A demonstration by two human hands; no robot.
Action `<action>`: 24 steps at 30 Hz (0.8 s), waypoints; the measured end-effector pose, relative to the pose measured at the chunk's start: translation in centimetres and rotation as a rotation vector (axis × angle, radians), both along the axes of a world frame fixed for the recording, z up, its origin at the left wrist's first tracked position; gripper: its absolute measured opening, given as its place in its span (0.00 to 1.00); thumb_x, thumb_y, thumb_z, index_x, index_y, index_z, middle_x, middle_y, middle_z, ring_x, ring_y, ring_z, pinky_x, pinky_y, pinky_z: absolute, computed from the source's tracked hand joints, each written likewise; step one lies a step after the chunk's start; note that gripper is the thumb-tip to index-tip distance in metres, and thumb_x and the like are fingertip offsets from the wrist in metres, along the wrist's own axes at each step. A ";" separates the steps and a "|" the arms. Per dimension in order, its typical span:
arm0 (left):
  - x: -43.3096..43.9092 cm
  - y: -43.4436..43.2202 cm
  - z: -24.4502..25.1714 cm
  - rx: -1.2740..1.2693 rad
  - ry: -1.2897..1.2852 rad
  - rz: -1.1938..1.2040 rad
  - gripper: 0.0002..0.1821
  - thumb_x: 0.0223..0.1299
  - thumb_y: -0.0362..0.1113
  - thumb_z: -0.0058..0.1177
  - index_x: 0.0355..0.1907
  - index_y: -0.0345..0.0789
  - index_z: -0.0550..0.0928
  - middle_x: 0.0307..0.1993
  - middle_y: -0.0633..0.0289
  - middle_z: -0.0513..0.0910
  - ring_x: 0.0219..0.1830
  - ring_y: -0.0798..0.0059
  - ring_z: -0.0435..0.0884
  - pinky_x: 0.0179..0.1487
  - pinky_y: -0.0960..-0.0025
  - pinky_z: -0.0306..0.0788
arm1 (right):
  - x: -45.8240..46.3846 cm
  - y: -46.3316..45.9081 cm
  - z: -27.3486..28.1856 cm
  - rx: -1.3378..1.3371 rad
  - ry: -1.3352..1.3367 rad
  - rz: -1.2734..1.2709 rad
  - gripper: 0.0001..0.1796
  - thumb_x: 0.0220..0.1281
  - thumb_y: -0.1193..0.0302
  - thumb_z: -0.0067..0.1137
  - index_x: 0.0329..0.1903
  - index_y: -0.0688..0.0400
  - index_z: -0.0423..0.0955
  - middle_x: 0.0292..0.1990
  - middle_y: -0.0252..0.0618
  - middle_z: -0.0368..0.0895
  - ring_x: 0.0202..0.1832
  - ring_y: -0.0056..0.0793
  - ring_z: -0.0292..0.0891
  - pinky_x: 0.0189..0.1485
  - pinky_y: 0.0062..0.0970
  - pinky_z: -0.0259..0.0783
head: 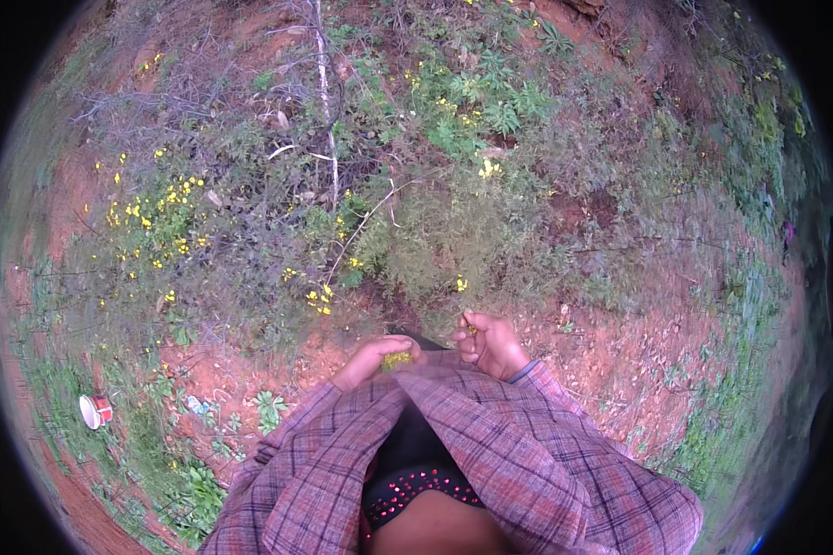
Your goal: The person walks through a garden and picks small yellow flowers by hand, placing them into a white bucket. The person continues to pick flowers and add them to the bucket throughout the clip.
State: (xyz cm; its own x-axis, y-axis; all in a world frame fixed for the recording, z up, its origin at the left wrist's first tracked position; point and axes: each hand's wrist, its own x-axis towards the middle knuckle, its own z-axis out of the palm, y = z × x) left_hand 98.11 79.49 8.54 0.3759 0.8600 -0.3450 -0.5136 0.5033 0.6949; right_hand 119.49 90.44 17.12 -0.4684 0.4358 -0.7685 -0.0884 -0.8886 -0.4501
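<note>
My left hand point(373, 356) is cupped in front of my plaid jacket, its fingers curled around a bunch of small yellow flower heads point(396, 359). To its right, my right hand point(491, 341) is raised with bent fingers, and a bit of yellow flower point(472, 329) shows between thumb and fingertips. Just beyond that hand stands a yellow bloom point(461, 283) on a plant. Another cluster of yellow flowers point(319, 300) grows ahead of my left hand. The undersides of both hands are hidden.
A thin pale trunk point(326, 104) rises from brush ahead, with a dry bent stem point(364, 222) below it. More yellow flowers point(139, 208) grow at the left. A red and white bucket point(96, 412) sits in grass at lower left. Reddish soil point(625, 374) slopes beside me.
</note>
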 end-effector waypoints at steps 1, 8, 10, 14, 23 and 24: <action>0.1 0.1 -0.2 -0.027 -0.017 0.041 0.14 0.65 0.41 0.46 0.34 0.31 0.79 0.38 0.57 0.81 0.43 0.70 0.78 0.52 0.69 0.68 | -0.3 0.5 0.6 0.009 0.025 0.006 0.09 0.72 0.66 0.42 0.38 0.58 0.67 0.30 0.36 0.70 0.24 0.20 0.60 0.26 0.22 0.60; -0.6 -1.0 1.6 -0.328 -0.520 0.391 0.13 0.66 0.35 0.45 0.41 0.26 0.78 0.43 0.47 0.82 0.45 0.57 0.82 0.53 0.62 0.79 | -4.3 3.0 3.1 0.047 0.276 0.008 0.11 0.69 0.71 0.45 0.45 0.65 0.70 0.41 0.44 0.78 0.37 0.32 0.76 0.45 0.34 0.76; -1.1 -0.6 3.1 -0.317 -0.538 0.502 0.13 0.67 0.34 0.45 0.41 0.24 0.77 0.43 0.44 0.81 0.47 0.55 0.82 0.54 0.61 0.79 | -5.6 3.6 3.9 0.045 0.322 -0.004 0.11 0.69 0.70 0.46 0.45 0.65 0.70 0.42 0.46 0.77 0.41 0.35 0.75 0.50 0.37 0.76; -1.9 1.5 5.6 -0.163 -0.501 0.670 0.15 0.69 0.34 0.43 0.44 0.22 0.76 0.45 0.44 0.80 0.48 0.52 0.81 0.54 0.61 0.79 | -8.0 5.0 5.3 0.010 0.417 0.009 0.13 0.72 0.66 0.45 0.44 0.66 0.68 0.43 0.49 0.75 0.44 0.40 0.74 0.52 0.41 0.75; 0.6 4.6 8.2 -0.287 -0.564 0.959 0.13 0.67 0.35 0.41 0.48 0.33 0.73 0.46 0.58 0.76 0.49 0.66 0.77 0.56 0.56 0.75 | -11.9 2.7 6.7 0.345 0.360 0.192 0.09 0.69 0.72 0.47 0.42 0.66 0.71 0.42 0.44 0.77 0.48 0.37 0.76 0.57 0.36 0.75; 0.8 4.9 8.2 -0.290 -0.584 0.962 0.13 0.67 0.35 0.41 0.49 0.34 0.74 0.47 0.59 0.76 0.50 0.68 0.77 0.56 0.56 0.74 | -12.2 2.4 6.4 0.460 0.311 0.245 0.09 0.69 0.72 0.48 0.42 0.67 0.72 0.42 0.44 0.77 0.48 0.35 0.76 0.56 0.34 0.74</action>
State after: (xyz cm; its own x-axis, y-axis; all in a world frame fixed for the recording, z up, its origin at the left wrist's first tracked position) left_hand 98.95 84.38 16.75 -0.2230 0.7939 -0.5657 -0.9745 -0.1676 0.1489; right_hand 107.31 92.85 23.50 -0.7693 0.5420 -0.3383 -0.0946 -0.6203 -0.7786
